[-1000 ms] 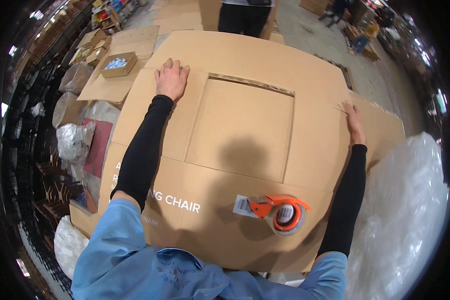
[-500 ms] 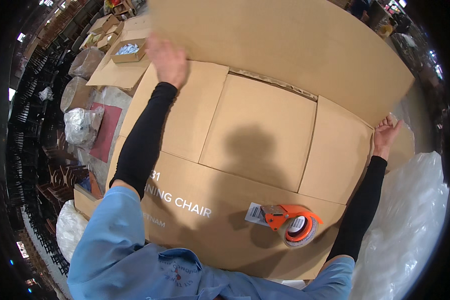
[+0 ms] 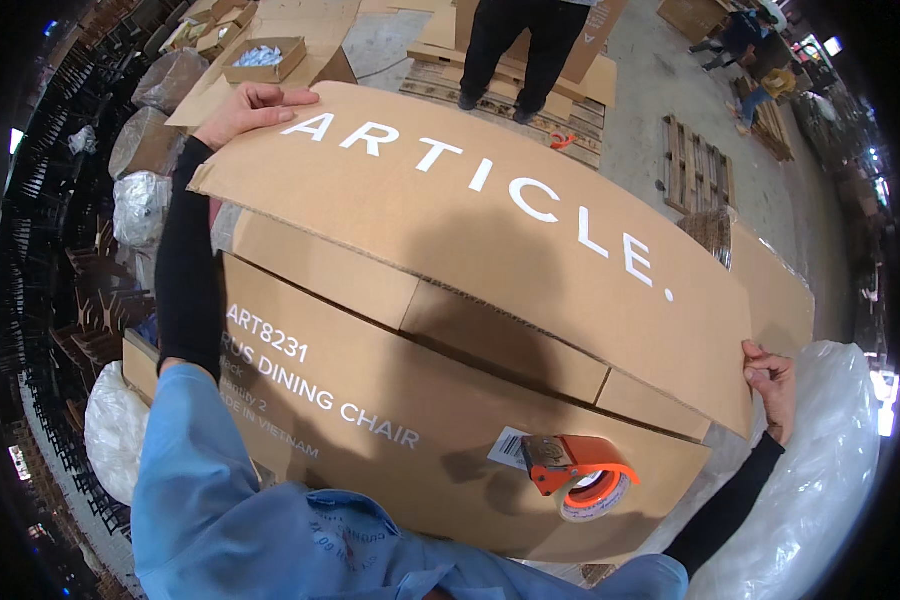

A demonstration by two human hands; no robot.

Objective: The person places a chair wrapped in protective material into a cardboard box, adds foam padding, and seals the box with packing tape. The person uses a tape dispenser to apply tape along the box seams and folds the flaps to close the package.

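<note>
Cardboard box [image 3: 460, 400], several lines of white print on its near side, carries a tilted flap [image 3: 480, 240] with large white lettering. The left hand [image 3: 252, 112] and right hand [image 3: 773, 386] grip the flap's ends, the box lying below and between them. An orange tape dispenser [image 3: 588, 453] rests on it, beside a white barcode label [image 3: 509, 447].

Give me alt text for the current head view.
A person's left hand and right hand hold opposite ends of a printed cardboard flap over a carton. An orange tape dispenser rests on the near flap; another person stands beyond.
</note>
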